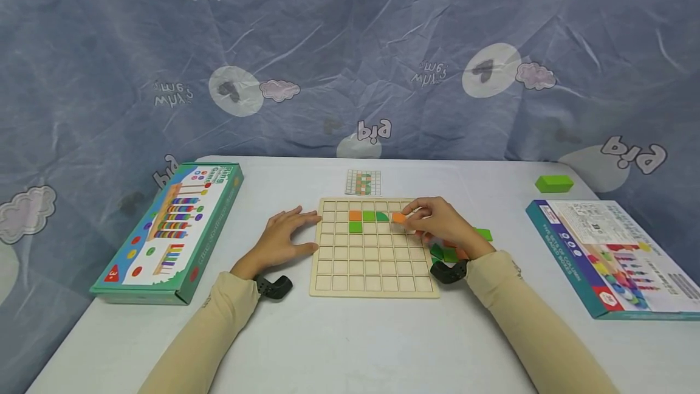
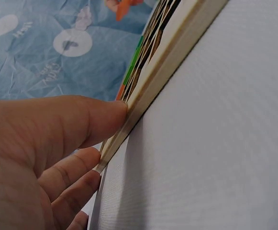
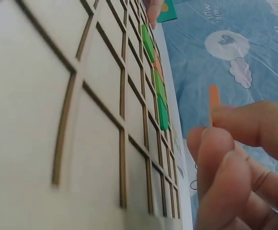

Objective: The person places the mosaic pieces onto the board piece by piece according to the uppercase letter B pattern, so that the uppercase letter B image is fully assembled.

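A wooden grid board (image 1: 372,267) lies flat on the table. In its upper rows sit an orange square tile (image 1: 355,216), a green square tile (image 1: 369,216), a darker green curved-edge tile (image 1: 381,216) and, one row lower, another green square tile (image 1: 356,227). My right hand (image 1: 440,222) pinches an orange tile (image 3: 214,98) between thumb and fingers, raised above the board's upper right part. At the board's left edge, my left hand (image 1: 281,241) is spread, its thumb (image 2: 100,117) and fingertips touching the rim. Several loose green and orange tiles (image 1: 450,255) lie right of the board, partly hidden by my right hand.
Behind the board lies a small card (image 1: 363,182) printed with a coloured grid pattern. A toy box (image 1: 175,230) lies to the left and another box (image 1: 629,260) to the right. A green block (image 1: 554,184) rests at the back right. A patterned curtain (image 1: 350,59) hangs behind the table.
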The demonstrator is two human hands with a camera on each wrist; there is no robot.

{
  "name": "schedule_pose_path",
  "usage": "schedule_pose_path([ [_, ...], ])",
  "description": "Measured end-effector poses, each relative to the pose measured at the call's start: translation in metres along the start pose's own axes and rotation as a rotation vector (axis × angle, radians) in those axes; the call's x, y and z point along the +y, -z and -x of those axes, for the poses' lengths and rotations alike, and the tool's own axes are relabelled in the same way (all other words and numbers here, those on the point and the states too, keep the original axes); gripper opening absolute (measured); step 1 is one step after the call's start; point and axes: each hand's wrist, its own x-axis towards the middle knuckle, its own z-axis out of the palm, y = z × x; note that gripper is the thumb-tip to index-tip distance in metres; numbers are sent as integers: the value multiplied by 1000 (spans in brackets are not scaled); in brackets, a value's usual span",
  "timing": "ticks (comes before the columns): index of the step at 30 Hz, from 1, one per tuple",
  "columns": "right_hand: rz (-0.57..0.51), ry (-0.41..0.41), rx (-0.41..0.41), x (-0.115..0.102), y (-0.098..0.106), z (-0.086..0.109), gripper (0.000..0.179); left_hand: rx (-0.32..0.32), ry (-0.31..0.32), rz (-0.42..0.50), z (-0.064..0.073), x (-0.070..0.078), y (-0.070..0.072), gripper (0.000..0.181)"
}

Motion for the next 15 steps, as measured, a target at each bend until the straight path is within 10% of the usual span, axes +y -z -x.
schedule_pose_path([
  [15,0,-36,-18,-3,-20,-24,31,9,-7,-2,-1,-2,-1,65],
])
